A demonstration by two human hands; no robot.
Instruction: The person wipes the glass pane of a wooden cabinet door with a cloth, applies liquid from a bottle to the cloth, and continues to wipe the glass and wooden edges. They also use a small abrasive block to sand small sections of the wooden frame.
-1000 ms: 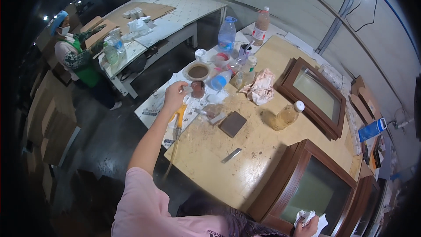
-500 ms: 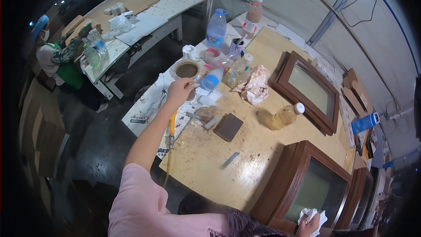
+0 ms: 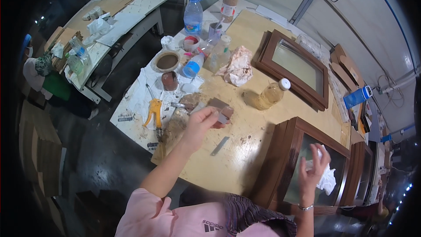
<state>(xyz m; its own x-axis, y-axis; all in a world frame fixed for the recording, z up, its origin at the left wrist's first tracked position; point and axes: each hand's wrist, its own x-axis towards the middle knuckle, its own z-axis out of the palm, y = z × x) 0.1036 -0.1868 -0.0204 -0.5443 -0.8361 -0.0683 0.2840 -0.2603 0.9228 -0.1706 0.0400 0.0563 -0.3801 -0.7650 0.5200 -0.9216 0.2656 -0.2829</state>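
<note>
My left hand [image 3: 202, 125] is over the table, its fingers pinched on a small flat grey piece [image 3: 222, 118], perhaps a scraper blade. Just behind it lies a dark brown block [image 3: 218, 103], partly covered by the fingers. My right hand [image 3: 312, 169] is raised over the glass of a brown wooden frame [image 3: 287, 162], its fingers curled about a crumpled white cloth [image 3: 326, 181]. A thin metal strip [image 3: 220, 146] lies on the board between the hands. Beyond the left hand stand a brown-stained cup [image 3: 169, 81] and a bowl of brown paste [image 3: 168, 61].
A yellow-handled tool [image 3: 154, 114] lies at the table's left edge. Bottles cluster at the back; a bottle of yellowish liquid [image 3: 271, 94] stands mid-table near a stained rag [image 3: 238, 66]. Another glazed frame [image 3: 296, 68] lies far right. A co-worker [image 3: 44, 77] stands at the left table [image 3: 118, 22].
My left hand has come from beside the paste bowl toward the brown block, now holding the flat grey piece. My right hand has risen with the white cloth. The view has shifted.
</note>
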